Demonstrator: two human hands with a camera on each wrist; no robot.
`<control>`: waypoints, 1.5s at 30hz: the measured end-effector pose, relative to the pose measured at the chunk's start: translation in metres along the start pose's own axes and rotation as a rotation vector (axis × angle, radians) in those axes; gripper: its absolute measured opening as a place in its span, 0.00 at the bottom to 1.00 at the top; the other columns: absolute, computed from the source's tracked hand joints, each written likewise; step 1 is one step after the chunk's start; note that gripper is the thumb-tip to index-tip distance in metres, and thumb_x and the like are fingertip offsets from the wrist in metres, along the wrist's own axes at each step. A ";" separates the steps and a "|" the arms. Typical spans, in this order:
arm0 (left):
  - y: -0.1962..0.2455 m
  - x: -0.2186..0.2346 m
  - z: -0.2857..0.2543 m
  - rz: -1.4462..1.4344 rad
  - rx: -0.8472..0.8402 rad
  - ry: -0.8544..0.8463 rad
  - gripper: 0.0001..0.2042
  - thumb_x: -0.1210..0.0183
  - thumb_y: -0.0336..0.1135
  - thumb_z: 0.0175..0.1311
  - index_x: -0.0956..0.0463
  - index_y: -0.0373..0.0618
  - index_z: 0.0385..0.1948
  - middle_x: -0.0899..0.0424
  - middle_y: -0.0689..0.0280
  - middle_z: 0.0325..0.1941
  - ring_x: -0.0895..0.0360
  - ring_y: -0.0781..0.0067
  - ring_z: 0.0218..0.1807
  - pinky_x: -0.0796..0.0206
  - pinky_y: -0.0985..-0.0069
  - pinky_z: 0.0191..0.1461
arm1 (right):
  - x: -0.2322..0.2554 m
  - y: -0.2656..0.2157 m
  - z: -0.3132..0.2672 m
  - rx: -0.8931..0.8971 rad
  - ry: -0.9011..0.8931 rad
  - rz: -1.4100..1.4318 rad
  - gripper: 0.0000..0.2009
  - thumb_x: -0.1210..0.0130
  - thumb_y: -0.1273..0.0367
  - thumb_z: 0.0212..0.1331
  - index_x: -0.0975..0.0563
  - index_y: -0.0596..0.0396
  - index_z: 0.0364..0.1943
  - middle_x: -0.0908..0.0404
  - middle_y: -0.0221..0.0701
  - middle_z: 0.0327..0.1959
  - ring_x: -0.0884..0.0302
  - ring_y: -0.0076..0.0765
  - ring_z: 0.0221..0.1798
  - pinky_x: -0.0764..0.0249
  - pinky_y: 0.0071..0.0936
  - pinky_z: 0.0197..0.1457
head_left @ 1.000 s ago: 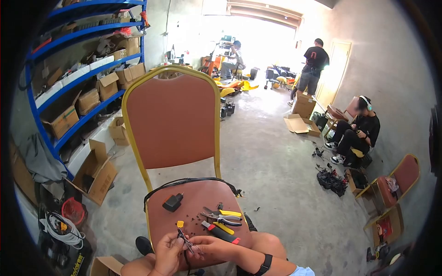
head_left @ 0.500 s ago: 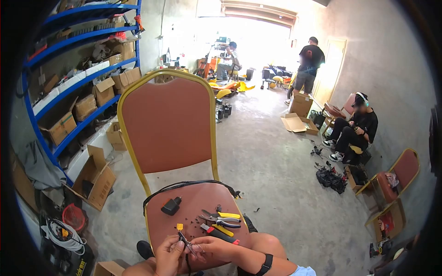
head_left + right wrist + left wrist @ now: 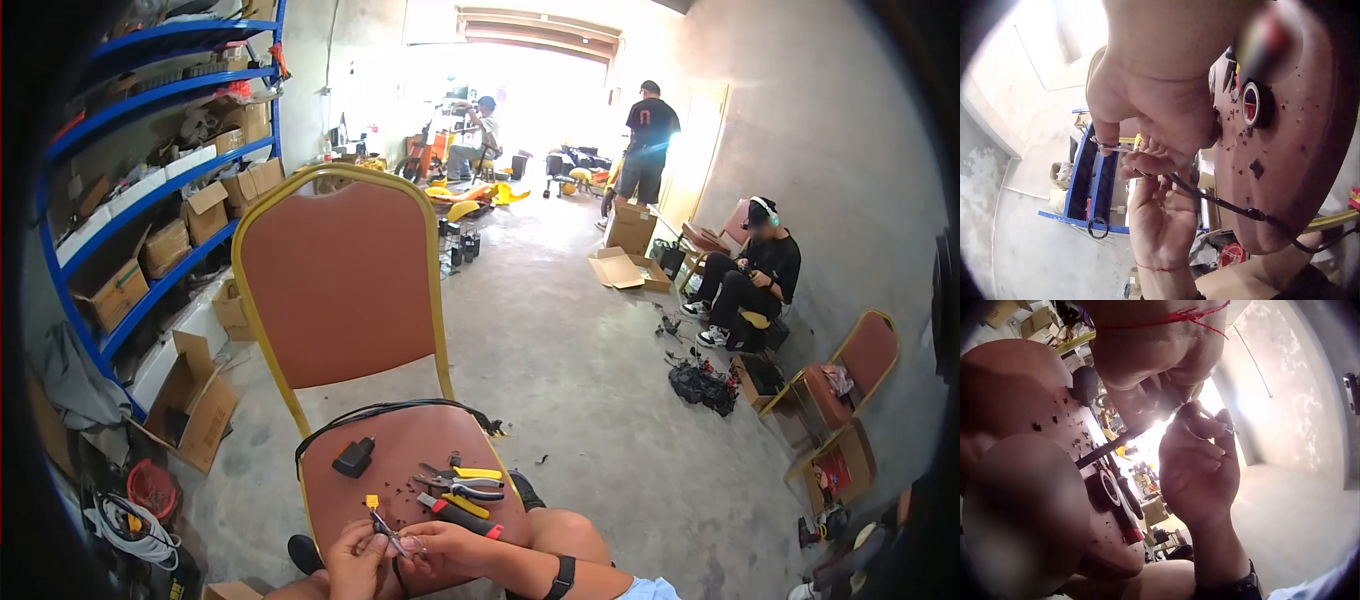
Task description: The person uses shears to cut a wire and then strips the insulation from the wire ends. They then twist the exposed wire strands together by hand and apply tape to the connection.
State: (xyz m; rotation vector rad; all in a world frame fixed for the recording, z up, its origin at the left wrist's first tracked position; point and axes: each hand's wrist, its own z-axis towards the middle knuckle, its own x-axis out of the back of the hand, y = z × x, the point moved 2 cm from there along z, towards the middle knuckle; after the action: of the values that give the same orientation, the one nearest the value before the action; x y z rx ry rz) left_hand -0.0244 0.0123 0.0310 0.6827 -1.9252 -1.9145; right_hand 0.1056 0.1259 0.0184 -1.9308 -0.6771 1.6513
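My left hand [image 3: 357,560], with a red string at its wrist, pinches a dark cable [image 3: 1229,206] close to a yellow connector [image 3: 372,501]. Against it works my right hand [image 3: 450,550], its thumb and fingers pinching a thin silvery metal tool [image 3: 1110,147]; cannot tell its exact kind, since fingers cover most of it. The fingertips of both hands meet over the front of the brown chair seat [image 3: 330,490]. Yellow-handled pliers [image 3: 480,483], a red-and-black utility knife [image 3: 460,517] and a black plug adapter [image 3: 353,457] lie beyond them on the seat.
A roll of black tape [image 3: 1259,105] and dark scraps lie on the seat, and a black cable [image 3: 390,405] runs along its back. Blue shelving [image 3: 160,190] stands left. One person [image 3: 750,270] sits at right; others are farther back. Open cartons [image 3: 190,410] are on the floor.
The head view has swung right, so the chair and room sit farther left in it. Both hands stay together at the cable, the fingers shifting only slightly.
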 end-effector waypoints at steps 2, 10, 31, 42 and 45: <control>0.002 0.000 -0.002 0.022 0.032 -0.005 0.12 0.43 0.30 0.68 0.24 0.32 0.48 0.21 0.64 0.48 0.25 0.73 0.49 0.32 0.77 0.54 | 0.004 0.004 -0.001 -0.019 0.013 -0.016 0.14 0.47 0.58 0.69 0.23 0.55 0.46 0.22 0.22 0.34 0.28 0.12 0.33 0.35 0.09 0.34; -0.002 0.002 -0.002 0.096 -0.037 -0.023 0.13 0.42 0.31 0.67 0.23 0.31 0.47 0.22 0.62 0.51 0.24 0.69 0.52 0.32 0.75 0.56 | 0.006 0.010 -0.009 -0.028 -0.008 0.013 0.14 0.47 0.59 0.69 0.24 0.54 0.47 0.22 0.21 0.35 0.30 0.11 0.33 0.36 0.10 0.35; -0.013 0.003 0.004 -0.260 0.208 -0.181 0.11 0.43 0.25 0.67 0.27 0.33 0.49 0.18 0.62 0.41 0.21 0.75 0.41 0.28 0.77 0.51 | 0.006 0.003 -0.010 -0.119 0.027 0.080 0.13 0.46 0.63 0.69 0.27 0.55 0.50 0.22 0.23 0.40 0.27 0.15 0.40 0.30 0.15 0.44; -0.012 0.004 0.003 -0.083 0.100 -0.183 0.11 0.41 0.18 0.62 0.24 0.35 0.45 0.18 0.65 0.43 0.21 0.79 0.44 0.28 0.82 0.51 | 0.009 0.003 -0.016 -0.128 0.108 -0.031 0.11 0.40 0.62 0.64 0.25 0.50 0.45 0.23 0.18 0.34 0.29 0.12 0.35 0.37 0.12 0.35; -0.015 0.004 0.003 -0.113 0.077 -0.157 0.11 0.42 0.18 0.62 0.24 0.35 0.45 0.19 0.66 0.44 0.21 0.78 0.46 0.28 0.82 0.51 | 0.004 0.003 -0.014 -0.138 0.130 0.000 0.10 0.40 0.62 0.64 0.25 0.50 0.42 0.23 0.19 0.33 0.30 0.11 0.33 0.38 0.11 0.33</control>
State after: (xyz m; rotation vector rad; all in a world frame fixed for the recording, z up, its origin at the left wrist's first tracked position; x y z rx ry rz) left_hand -0.0278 0.0126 0.0160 0.6952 -2.1065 -2.0249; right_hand 0.1206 0.1252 0.0150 -2.1141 -0.7567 1.4982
